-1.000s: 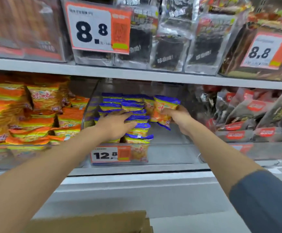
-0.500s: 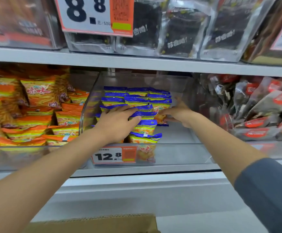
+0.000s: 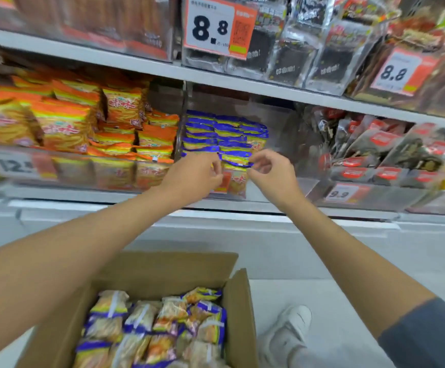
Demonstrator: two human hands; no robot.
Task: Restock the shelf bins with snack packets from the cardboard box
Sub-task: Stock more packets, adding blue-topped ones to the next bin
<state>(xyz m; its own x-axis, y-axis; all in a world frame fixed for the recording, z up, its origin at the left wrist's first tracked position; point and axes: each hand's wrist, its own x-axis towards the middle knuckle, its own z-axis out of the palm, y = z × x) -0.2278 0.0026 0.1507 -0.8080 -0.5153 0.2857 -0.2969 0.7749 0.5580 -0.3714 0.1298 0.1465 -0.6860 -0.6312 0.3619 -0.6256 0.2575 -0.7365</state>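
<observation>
Two hands empty: left hand (image 3: pixel 192 173), right hand (image 3: pixel 272 171), fingers loosely curled; snack packets (image 3: pixel 142 317) look light, crushable, slick. Pinch sealed edges.

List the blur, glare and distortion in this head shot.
Head view: orange packets and the left price tag smear with motion blur; the big 8.8 tag reads clearly; shelf edge slants and bows from the wide lens; pale glare veils the clear bin front.
</observation>
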